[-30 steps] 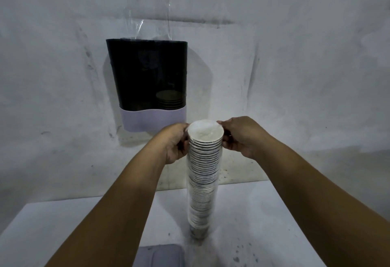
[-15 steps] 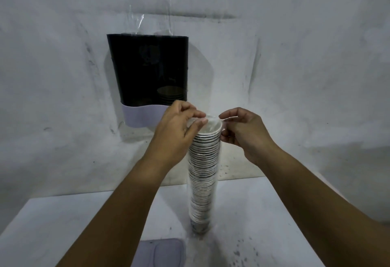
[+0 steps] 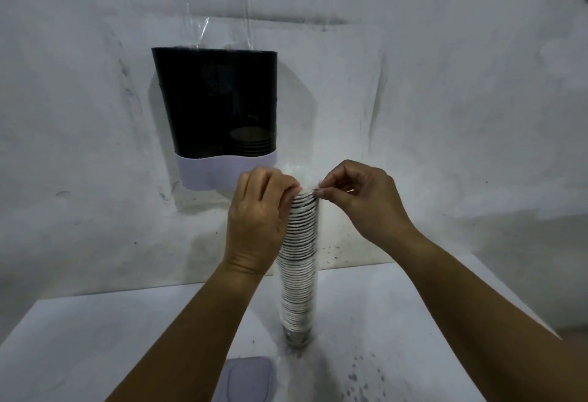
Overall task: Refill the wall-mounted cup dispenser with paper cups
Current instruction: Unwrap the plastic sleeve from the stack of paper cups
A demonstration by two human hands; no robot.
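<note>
A tall stack of white paper cups (image 3: 300, 261) in a clear plastic sleeve stands upright on the white table (image 3: 95, 331). My left hand (image 3: 261, 220) and my right hand (image 3: 362, 201) meet at the stack's top, each pinching the sleeve's plastic there. On the wall behind hangs the cup dispenser (image 3: 216, 105), dark and see-through with a pale lilac base. A few cups (image 3: 253, 144) sit low in its right side.
A lilac lid-like piece (image 3: 248, 379) lies on the table near the front edge. Clear tape (image 3: 219, 26) holds the dispenser's top to the rough white wall. Dark specks dot the table right of the stack.
Both hands rose from the sides of the stack's rim to its top and now pinch the plastic there. The view has shifted closer to the wall.
</note>
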